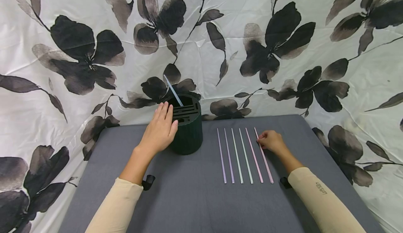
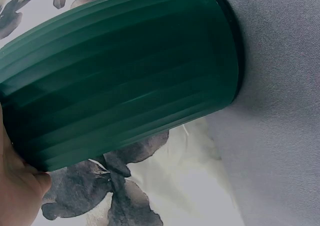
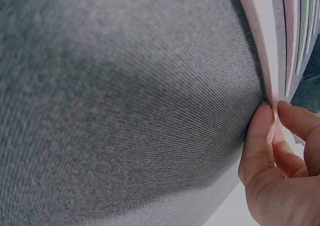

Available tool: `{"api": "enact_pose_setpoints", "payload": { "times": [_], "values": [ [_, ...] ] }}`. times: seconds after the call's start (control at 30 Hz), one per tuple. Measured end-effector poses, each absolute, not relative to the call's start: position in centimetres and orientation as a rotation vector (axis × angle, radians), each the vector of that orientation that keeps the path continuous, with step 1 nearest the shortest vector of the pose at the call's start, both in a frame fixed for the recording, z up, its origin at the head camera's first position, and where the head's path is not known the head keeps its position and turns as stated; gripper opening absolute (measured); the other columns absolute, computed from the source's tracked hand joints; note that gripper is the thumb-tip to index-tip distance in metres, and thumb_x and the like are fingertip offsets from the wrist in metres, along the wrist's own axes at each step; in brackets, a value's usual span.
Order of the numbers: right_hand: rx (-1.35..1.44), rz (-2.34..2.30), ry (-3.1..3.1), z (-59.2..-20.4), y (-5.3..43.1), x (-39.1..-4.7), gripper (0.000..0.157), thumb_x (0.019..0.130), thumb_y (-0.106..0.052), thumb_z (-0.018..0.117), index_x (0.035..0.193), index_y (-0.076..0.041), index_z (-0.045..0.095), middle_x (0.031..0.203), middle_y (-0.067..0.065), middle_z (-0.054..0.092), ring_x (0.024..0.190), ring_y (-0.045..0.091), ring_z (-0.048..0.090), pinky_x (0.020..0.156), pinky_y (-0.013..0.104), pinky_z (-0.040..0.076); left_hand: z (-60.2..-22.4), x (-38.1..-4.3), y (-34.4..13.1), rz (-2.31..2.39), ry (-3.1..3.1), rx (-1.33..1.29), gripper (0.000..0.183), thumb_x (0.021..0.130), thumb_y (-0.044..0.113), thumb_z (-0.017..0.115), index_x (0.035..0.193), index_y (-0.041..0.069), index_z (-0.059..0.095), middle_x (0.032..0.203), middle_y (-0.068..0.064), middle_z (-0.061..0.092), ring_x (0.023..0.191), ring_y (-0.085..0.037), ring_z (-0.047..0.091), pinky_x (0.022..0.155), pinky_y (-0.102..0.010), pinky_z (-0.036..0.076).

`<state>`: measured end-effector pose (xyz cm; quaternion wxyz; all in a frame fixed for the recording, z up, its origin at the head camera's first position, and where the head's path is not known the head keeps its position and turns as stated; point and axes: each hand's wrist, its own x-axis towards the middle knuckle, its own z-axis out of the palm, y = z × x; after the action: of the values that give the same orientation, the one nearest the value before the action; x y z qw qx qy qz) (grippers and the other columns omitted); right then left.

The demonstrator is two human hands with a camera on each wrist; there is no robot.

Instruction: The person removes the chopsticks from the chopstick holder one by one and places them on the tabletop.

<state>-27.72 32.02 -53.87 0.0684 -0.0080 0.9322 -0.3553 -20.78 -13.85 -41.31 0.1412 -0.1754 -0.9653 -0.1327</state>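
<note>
A dark green ribbed holder (image 1: 189, 138) with a slotted top stands at the back of the table, left of the middle. One light blue chopstick (image 1: 173, 91) leans up out of its opening. My left hand (image 1: 160, 128) rests on the holder's left rim, its fingers straight; the left wrist view shows the thumb side against the green wall (image 2: 120, 81). With thumb and fingertips, my right hand (image 1: 271, 141) pinches the rightmost pink chopstick (image 1: 266, 161) near its far, thin end. That chopstick (image 3: 260, 31) lies along the table in the right wrist view.
Left of it lie another pink chopstick (image 1: 254, 156), two pale green ones and two purple ones (image 1: 221, 156), side by side. The grey cloth-covered table (image 1: 189, 198) ends at a floral curtain (image 1: 220, 96) behind.
</note>
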Motion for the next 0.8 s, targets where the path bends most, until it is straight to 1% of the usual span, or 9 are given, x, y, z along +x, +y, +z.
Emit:
{"api": "enact_pose_setpoints", "payload": {
  "times": [0.1, 0.2, 0.4, 0.6, 0.8],
  "values": [
    [-0.059, -1.017, 2.848, -53.8, 32.0, -27.7, 0.018, 0.092, -0.014, 0.073, 0.090, 0.004, 0.071, 0.076, 0.008, 0.075, 0.061, 0.010, 0.072, 0.056, 0.023, 0.057, -41.4, -20.8, -13.9, -0.378, -2.783, -0.509, 0.066, 0.109, 0.035, 0.033, 0.160, -0.006, 0.027, 0.168, -0.026, 0.022, 0.159, -0.041, 0.014, 0.130, -0.054, 0.014],
    [-0.122, -0.935, 2.918, -53.3, 32.1, -27.9, 0.016, 0.091, -0.014, 0.074, 0.088, 0.001, 0.071, 0.074, 0.006, 0.074, 0.060, 0.007, 0.067, 0.055, 0.023, 0.052, -41.4, -20.9, -13.9, -0.381, -2.780, -0.513, 0.066, 0.109, 0.035, 0.034, 0.160, -0.006, 0.027, 0.168, -0.027, 0.023, 0.159, -0.041, 0.015, 0.130, -0.054, 0.014],
    [-0.286, -0.874, 3.063, -50.8, 31.6, -28.5, 0.012, 0.091, -0.012, 0.072, 0.092, 0.000, 0.073, 0.077, 0.006, 0.071, 0.068, 0.016, 0.060, 0.062, 0.030, 0.046, -41.4, -20.9, -13.9, -0.380, -2.772, -0.516, 0.066, 0.109, 0.036, 0.034, 0.160, -0.006, 0.028, 0.168, -0.027, 0.024, 0.159, -0.042, 0.016, 0.129, -0.055, 0.016],
    [-0.374, -0.903, 3.106, -47.6, 29.1, -29.0, 0.016, 0.094, -0.018, 0.073, 0.099, -0.003, 0.074, 0.084, 0.008, 0.074, 0.077, 0.022, 0.065, 0.069, 0.034, 0.048, -41.5, -21.0, -14.0, -0.373, -2.759, -0.523, 0.065, 0.109, 0.035, 0.034, 0.159, -0.007, 0.029, 0.167, -0.028, 0.025, 0.158, -0.043, 0.018, 0.129, -0.055, 0.017],
    [-0.508, -1.021, 3.057, -44.8, 25.7, -29.3, 0.019, 0.097, -0.020, 0.072, 0.108, -0.005, 0.073, 0.095, 0.011, 0.076, 0.087, 0.027, 0.070, 0.075, 0.039, 0.053, -41.4, -20.9, -13.9, -0.391, -2.768, -0.516, 0.065, 0.109, 0.034, 0.034, 0.159, -0.007, 0.029, 0.168, -0.027, 0.024, 0.159, -0.041, 0.015, 0.130, -0.054, 0.014]
  ]
}}
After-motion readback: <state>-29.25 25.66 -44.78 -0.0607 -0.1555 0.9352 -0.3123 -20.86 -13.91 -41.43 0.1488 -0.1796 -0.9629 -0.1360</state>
